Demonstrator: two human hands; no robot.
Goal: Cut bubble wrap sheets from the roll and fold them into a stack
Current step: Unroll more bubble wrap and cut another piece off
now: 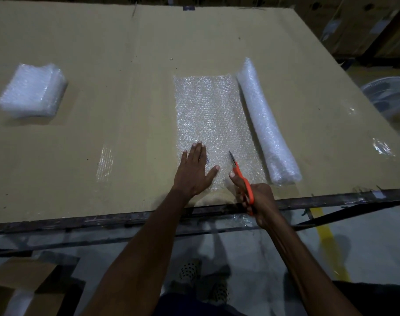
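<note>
Bubble wrap (213,124) lies unrolled as a flat sheet on the cardboard-covered table (126,65), stretching from the near edge toward twelve o'clock. Its roll (266,124) lies just beside the sheet at three o'clock, touching its long edge; whether sheet and roll are joined cannot be told, since the clear plastic blurs there. The sheet's near end, at six o'clock, runs under both hands and is hard to trace against the table's dark metal rim.

The left hand (194,172) lies flat on the sheet's near left part, fingers straight and spread, thumb splayed out toward the right hand. The right hand (255,197) grips orange-handled scissors (241,176), fingers curled through the loops, forefinger stretched along the handle. The blades point toward twelve o'clock over the sheet, near the roll side; they look nearly together, but whether they bite the plastic cannot be made out. The lower handle loop is hidden behind the palm.

At ten o'clock, well apart from the sheet, sits a stack (33,91) of folded bubble wrap, its layers blurred. A fan (388,96) at three o'clock beyond the table is cut off by the picture edge.
</note>
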